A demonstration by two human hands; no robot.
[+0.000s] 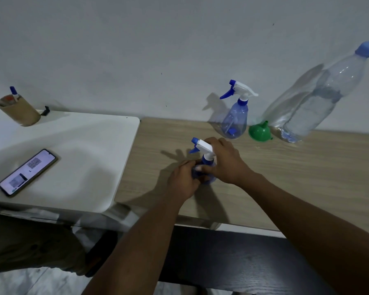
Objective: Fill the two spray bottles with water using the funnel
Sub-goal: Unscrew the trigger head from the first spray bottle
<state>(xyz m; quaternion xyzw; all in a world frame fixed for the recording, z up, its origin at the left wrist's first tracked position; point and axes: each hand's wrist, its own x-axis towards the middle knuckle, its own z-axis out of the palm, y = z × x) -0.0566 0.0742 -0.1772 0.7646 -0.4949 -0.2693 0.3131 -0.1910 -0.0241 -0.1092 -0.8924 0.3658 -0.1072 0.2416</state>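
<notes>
A small blue spray bottle (pixel 207 161) with a white and blue trigger head stands on the wooden table (pixel 285 177) in the middle. My left hand (pixel 184 180) grips its lower body, which is mostly hidden. My right hand (pixel 224 161) is curled round the neck and the back of the trigger head. A second blue spray bottle (pixel 234 119) stands upright by the wall, its head on. Right of it a green funnel (pixel 260 132) lies mouth down, spout up. A large clear water bottle (pixel 320 101) with a blue cap stands at the far right, partly filled.
A lower white table (pixel 83 156) adjoins on the left, carrying a lit phone (pixel 28 172) and a tan pen cup (pixel 19 111) near the wall. A grey wall runs behind both tables. Dark floor lies below the wooden table's front edge.
</notes>
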